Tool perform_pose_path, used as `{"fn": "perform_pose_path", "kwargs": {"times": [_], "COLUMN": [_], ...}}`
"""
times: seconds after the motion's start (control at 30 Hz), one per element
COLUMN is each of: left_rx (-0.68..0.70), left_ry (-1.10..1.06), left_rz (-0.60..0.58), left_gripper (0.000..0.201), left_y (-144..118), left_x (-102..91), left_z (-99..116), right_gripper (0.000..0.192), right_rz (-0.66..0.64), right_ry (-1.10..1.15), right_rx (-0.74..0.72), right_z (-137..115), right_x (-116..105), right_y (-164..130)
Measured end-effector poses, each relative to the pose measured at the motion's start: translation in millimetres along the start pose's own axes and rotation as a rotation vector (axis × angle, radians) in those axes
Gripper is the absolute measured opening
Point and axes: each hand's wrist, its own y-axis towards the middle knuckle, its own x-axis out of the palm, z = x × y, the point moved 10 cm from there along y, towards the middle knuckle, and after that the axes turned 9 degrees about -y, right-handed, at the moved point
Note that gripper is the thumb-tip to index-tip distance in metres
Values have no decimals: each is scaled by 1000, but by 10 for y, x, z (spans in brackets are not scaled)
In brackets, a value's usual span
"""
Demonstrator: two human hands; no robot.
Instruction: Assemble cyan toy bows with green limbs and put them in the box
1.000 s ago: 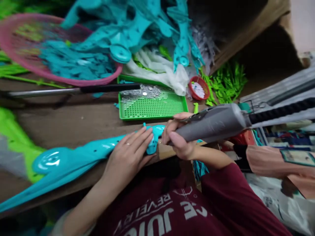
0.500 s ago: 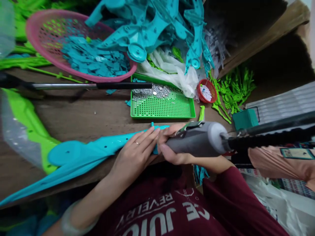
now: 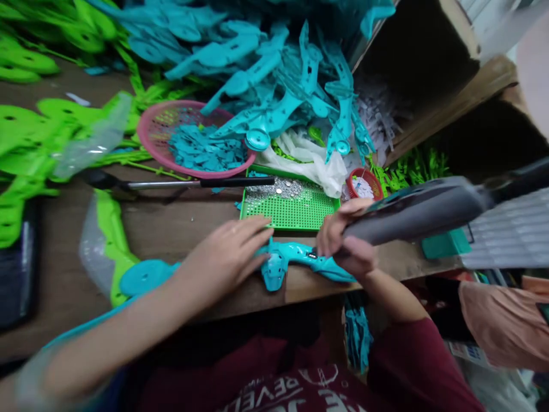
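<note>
A long turquoise moulded plastic piece point(image 3: 295, 252) lies along the front edge of the workbench, its rounded left part point(image 3: 148, 277) partly behind my left forearm. Over its middle rests my left hand point(image 3: 229, 252), fingers stretched out and blurred; whether they press on it I cannot tell. My right hand point(image 3: 349, 237) is wrapped around a grey power screwdriver point(image 3: 416, 214), held tilted above the right part of the piece. The tool's tip is hidden by my fingers. Just behind stands a green perforated tray point(image 3: 295, 214) with small metal screws point(image 3: 272, 190) in it.
A hammer point(image 3: 171, 184) lies left of the tray. Behind are a pink basket point(image 3: 148, 134) of turquoise bits, a turquoise heap point(image 3: 274, 109) and a small red basket point(image 3: 376, 186). Green parts point(image 3: 38, 143) lie left. At right, another person's sleeve point(image 3: 497, 320) shows.
My right hand has lifted the screwdriver up and to the right. My left hand has shifted a little left, so the piece's right part now shows. The view has swung left.
</note>
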Motion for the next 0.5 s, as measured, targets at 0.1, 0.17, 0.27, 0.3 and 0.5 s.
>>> {"fn": "perform_pose_path", "kwargs": {"times": [0.1, 0.17, 0.27, 0.3, 0.5], "left_rx": [-50, -37, 100, 147, 68], "left_ry": [221, 372, 480, 478, 219], "left_rz": [-61, -174, -248, -230, -251], "left_gripper": [41, 40, 43, 44, 32], "left_y": [586, 840, 784, 661, -55], "left_x": [-116, -85, -62, -89, -263], "left_z": [-384, -559, -547, -497, -465], "right_gripper": [29, 29, 31, 32, 31], "right_rz": [138, 188, 178, 171, 204], "right_ry": [99, 108, 70, 31, -32], "right_rx": [-90, -30, 35, 40, -15], "right_z": [-124, 4, 245, 306, 359], "right_x": [-300, -448, -655, -732, -1064], "right_y": [228, 245, 132, 88, 95]}}
